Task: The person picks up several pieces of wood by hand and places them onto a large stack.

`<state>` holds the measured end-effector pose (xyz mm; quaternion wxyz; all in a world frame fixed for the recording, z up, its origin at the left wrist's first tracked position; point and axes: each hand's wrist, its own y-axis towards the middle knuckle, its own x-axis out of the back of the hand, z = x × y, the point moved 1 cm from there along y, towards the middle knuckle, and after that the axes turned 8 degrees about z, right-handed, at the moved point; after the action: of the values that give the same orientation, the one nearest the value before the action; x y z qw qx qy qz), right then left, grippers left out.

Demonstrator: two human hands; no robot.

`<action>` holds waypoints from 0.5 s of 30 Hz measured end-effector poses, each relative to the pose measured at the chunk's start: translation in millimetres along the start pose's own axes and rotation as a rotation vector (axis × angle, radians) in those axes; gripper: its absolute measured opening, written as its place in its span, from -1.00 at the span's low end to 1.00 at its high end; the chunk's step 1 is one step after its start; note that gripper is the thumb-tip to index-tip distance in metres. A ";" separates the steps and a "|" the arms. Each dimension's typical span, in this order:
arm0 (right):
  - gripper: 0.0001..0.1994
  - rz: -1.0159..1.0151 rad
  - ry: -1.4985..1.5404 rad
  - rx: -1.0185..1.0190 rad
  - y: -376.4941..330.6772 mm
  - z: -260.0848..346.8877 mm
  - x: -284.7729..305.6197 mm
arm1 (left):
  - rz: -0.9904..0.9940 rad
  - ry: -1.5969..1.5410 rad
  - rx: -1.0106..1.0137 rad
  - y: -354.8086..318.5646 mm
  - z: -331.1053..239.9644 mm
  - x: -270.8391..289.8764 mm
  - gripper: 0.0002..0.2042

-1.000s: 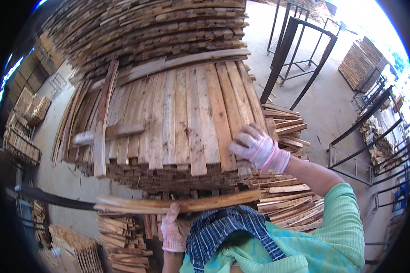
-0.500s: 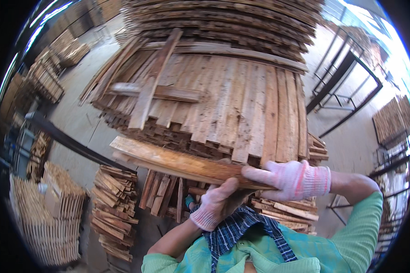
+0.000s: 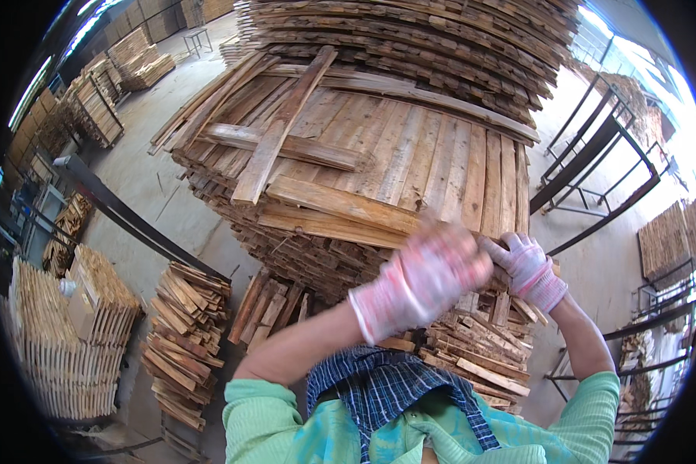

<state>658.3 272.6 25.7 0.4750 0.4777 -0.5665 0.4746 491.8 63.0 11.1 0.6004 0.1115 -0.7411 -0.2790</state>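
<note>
Two rough wooden boards, an upper board (image 3: 340, 203) and a lower board (image 3: 329, 225), lie side by side and slanting along the near edge of a large board stack (image 3: 441, 158). My left hand (image 3: 433, 274), in a white-and-pink knit glove, is over their right part; motion smears its fingers and hides the wood beneath. At the boards' right end is my right hand (image 3: 527, 267), gloved alike, with thumb and fingers bent about that end. Exactly how it grips there is partly hidden.
One loose plank (image 3: 286, 124) crosses another plank (image 3: 317, 151) on the stack's left. Behind rises a taller lumber pile (image 3: 410, 39). Dark metal rails flank the stack, a left rail (image 3: 131, 216) and a right frame (image 3: 588, 166). Short wood pieces (image 3: 182, 340) are piled at lower left.
The boards have gone from above my lap to the stack's near edge. My left hand has come up from under them to above their right part; my right hand stays near their right end.
</note>
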 end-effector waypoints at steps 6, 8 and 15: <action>-0.44 0.050 0.053 0.034 1.0 0.6 10.3 | 0.669 0.046 0.257 7.2 77.2 16.9 -0.19; -0.43 0.066 0.058 0.031 -1.4 5.3 19.2 | 0.669 0.075 0.216 10.4 73.4 24.1 -0.21; -0.43 -0.064 -0.115 0.050 -4.3 -1.8 51.9 | 0.444 0.061 0.194 11.7 59.5 28.1 -0.25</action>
<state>657.9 269.3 77.7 0.4446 0.5336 -0.5653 0.4450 430.0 75.1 33.5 0.6554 0.0116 -0.7524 -0.0643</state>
